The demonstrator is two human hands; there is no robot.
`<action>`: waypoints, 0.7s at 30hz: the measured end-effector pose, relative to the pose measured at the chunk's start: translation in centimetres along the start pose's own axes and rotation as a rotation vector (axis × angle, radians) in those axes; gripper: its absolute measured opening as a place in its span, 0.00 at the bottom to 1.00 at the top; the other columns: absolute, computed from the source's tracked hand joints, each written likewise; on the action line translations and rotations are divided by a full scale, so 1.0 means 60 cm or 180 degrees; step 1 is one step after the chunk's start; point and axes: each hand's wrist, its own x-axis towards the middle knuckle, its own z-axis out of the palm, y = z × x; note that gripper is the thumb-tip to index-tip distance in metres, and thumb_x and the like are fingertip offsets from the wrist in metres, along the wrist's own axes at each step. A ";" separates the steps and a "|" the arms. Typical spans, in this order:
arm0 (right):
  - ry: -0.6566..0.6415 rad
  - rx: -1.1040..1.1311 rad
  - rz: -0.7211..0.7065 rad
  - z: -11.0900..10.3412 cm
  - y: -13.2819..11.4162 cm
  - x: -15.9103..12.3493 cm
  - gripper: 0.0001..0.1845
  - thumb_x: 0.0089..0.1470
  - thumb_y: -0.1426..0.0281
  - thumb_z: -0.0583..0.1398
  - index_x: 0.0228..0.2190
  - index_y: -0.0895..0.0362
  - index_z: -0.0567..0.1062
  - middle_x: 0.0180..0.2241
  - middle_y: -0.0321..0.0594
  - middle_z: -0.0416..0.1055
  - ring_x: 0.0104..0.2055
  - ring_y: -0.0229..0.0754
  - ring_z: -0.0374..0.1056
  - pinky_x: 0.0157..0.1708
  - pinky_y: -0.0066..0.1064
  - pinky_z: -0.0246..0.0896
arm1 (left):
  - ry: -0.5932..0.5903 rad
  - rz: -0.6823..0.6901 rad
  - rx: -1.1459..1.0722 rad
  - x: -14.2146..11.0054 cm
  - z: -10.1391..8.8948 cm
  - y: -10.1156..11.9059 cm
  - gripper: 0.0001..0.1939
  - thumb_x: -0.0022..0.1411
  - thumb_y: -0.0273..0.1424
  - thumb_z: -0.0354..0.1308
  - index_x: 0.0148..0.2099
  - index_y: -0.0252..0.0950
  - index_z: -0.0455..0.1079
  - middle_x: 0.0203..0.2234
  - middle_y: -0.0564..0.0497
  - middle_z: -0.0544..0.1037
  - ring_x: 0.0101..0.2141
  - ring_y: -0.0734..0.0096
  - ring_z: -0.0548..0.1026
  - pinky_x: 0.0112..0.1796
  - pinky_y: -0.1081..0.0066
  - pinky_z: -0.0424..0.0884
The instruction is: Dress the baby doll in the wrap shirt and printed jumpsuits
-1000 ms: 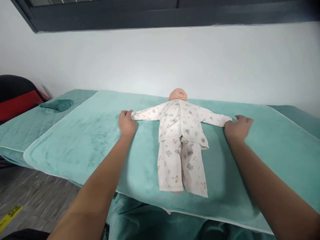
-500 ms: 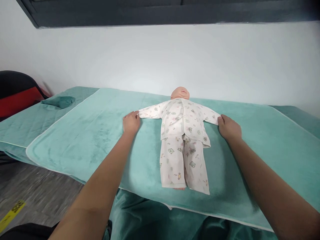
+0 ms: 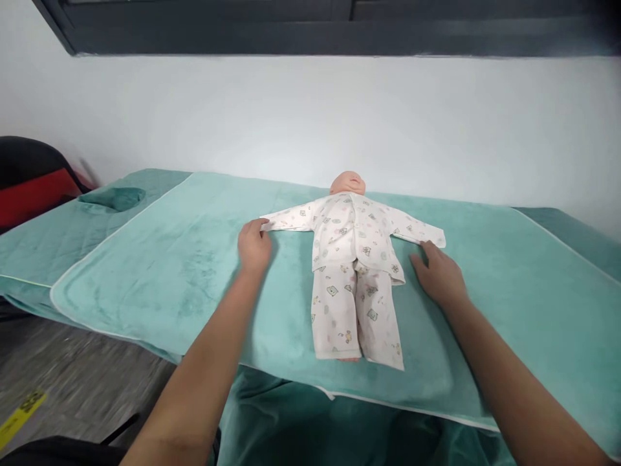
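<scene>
A baby doll (image 3: 348,183) lies on its back on the green bed cover, its head toward the wall. It wears a white printed pajama top (image 3: 334,230) with both sleeves spread outward, and matching pajama pants (image 3: 334,314). My left hand (image 3: 255,246) pinches the cuff of the sleeve on the left. Beside the other sleeve, my right hand (image 3: 439,272) has its thumb and fingers apart, the fingertips at the sleeve's lower edge. That sleeve's cuff lies flat and uncovered. The doll's hands are hidden inside the sleeves; a bit of foot shows under one pant leg.
A light green mat (image 3: 145,278) with white piping covers the bed against the white wall (image 3: 272,116). At the far left are a green cushion-like hollow (image 3: 111,199) and a black and red chair (image 3: 33,184). A yellow strip (image 3: 22,417) marks the floor.
My right hand has let go of the sleeve's cuff and moved slightly down, its fingers parting. The cuff now shows fully. My left hand stays at its sleeve end.
</scene>
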 end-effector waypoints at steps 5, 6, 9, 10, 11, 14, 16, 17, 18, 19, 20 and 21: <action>-0.0001 0.0751 -0.0021 -0.033 -0.056 -0.119 0.27 0.64 0.56 0.52 0.58 0.56 0.69 0.61 0.49 0.66 0.62 0.56 0.62 0.61 0.49 0.56 | 0.0048 -0.0052 -0.0786 -0.106 -0.052 0.053 0.19 0.59 0.21 0.47 0.47 0.35 0.75 0.43 0.47 0.80 0.45 0.64 0.75 0.52 0.63 0.69; 0.0048 0.1050 -0.0044 -0.042 -0.070 -0.149 0.26 0.63 0.55 0.53 0.57 0.55 0.70 0.59 0.47 0.68 0.61 0.54 0.63 0.61 0.48 0.57 | -0.0090 -0.0138 -0.1036 -0.137 -0.065 0.067 0.18 0.60 0.22 0.48 0.46 0.35 0.75 0.42 0.48 0.80 0.44 0.65 0.76 0.51 0.64 0.70; 0.0124 0.1970 0.0121 -0.064 -0.113 -0.247 0.22 0.63 0.56 0.55 0.54 0.51 0.71 0.56 0.43 0.70 0.58 0.49 0.65 0.59 0.44 0.59 | -0.0683 -0.0500 -0.1804 -0.238 -0.102 0.111 0.12 0.66 0.30 0.52 0.46 0.37 0.75 0.43 0.48 0.79 0.45 0.66 0.76 0.50 0.65 0.71; 0.0123 0.2204 0.0216 -0.069 -0.126 -0.277 0.21 0.63 0.56 0.56 0.54 0.50 0.71 0.55 0.43 0.70 0.57 0.48 0.66 0.57 0.43 0.60 | -0.0850 -0.0484 -0.1962 -0.272 -0.112 0.125 0.11 0.67 0.31 0.53 0.47 0.38 0.75 0.45 0.47 0.78 0.47 0.67 0.76 0.51 0.65 0.71; 0.0088 0.2410 0.0266 -0.072 -0.139 -0.304 0.21 0.62 0.57 0.57 0.54 0.50 0.70 0.54 0.42 0.70 0.55 0.47 0.66 0.56 0.41 0.61 | -0.1014 -0.0409 -0.2100 -0.303 -0.120 0.137 0.11 0.67 0.32 0.54 0.48 0.39 0.74 0.47 0.47 0.77 0.49 0.67 0.75 0.52 0.65 0.70; 0.0027 0.2722 0.0240 -0.073 -0.176 -0.354 0.19 0.60 0.59 0.61 0.51 0.51 0.70 0.50 0.42 0.70 0.50 0.45 0.67 0.51 0.38 0.64 | -0.1221 -0.0037 -0.2162 -0.373 -0.126 0.165 0.15 0.64 0.32 0.60 0.53 0.43 0.72 0.51 0.47 0.72 0.53 0.66 0.72 0.55 0.64 0.68; 0.0082 0.2732 0.0296 -0.072 -0.200 -0.360 0.18 0.58 0.59 0.63 0.48 0.52 0.71 0.46 0.41 0.70 0.46 0.43 0.67 0.47 0.37 0.65 | -0.1147 0.0133 -0.1978 -0.396 -0.121 0.178 0.19 0.61 0.31 0.63 0.54 0.44 0.72 0.50 0.47 0.70 0.53 0.65 0.71 0.55 0.62 0.69; 0.0128 0.2720 0.0371 -0.072 -0.211 -0.358 0.17 0.57 0.59 0.64 0.46 0.52 0.71 0.44 0.40 0.70 0.43 0.43 0.67 0.45 0.37 0.65 | -0.1095 0.0171 -0.1863 -0.401 -0.118 0.184 0.19 0.61 0.30 0.64 0.54 0.44 0.72 0.48 0.47 0.69 0.51 0.65 0.71 0.53 0.62 0.70; 0.0174 0.2713 0.0456 -0.073 -0.221 -0.354 0.17 0.56 0.59 0.64 0.44 0.53 0.71 0.41 0.39 0.69 0.41 0.42 0.67 0.43 0.36 0.65 | -0.1040 0.0185 -0.1759 -0.402 -0.117 0.191 0.17 0.61 0.29 0.63 0.53 0.43 0.73 0.46 0.47 0.69 0.49 0.65 0.72 0.51 0.62 0.71; 0.0212 0.2710 0.0526 -0.074 -0.229 -0.350 0.16 0.56 0.60 0.64 0.43 0.53 0.70 0.39 0.38 0.69 0.39 0.41 0.67 0.41 0.35 0.65 | -0.0991 0.0191 -0.1682 -0.400 -0.118 0.198 0.14 0.62 0.28 0.61 0.51 0.42 0.73 0.44 0.47 0.69 0.47 0.66 0.72 0.49 0.62 0.72; 0.0231 0.2711 0.0557 -0.076 -0.235 -0.347 0.14 0.56 0.60 0.64 0.41 0.53 0.70 0.37 0.37 0.69 0.37 0.40 0.66 0.39 0.34 0.65 | -0.0959 0.0207 -0.1631 -0.398 -0.122 0.205 0.12 0.64 0.27 0.59 0.49 0.41 0.74 0.43 0.47 0.69 0.45 0.67 0.72 0.47 0.63 0.72; 0.0229 0.2717 0.0549 -0.078 -0.238 -0.346 0.13 0.57 0.60 0.63 0.39 0.54 0.70 0.36 0.36 0.68 0.36 0.40 0.66 0.37 0.34 0.65 | -0.0936 0.0234 -0.1597 -0.397 -0.131 0.213 0.10 0.65 0.25 0.57 0.47 0.40 0.74 0.41 0.47 0.70 0.43 0.68 0.73 0.46 0.65 0.73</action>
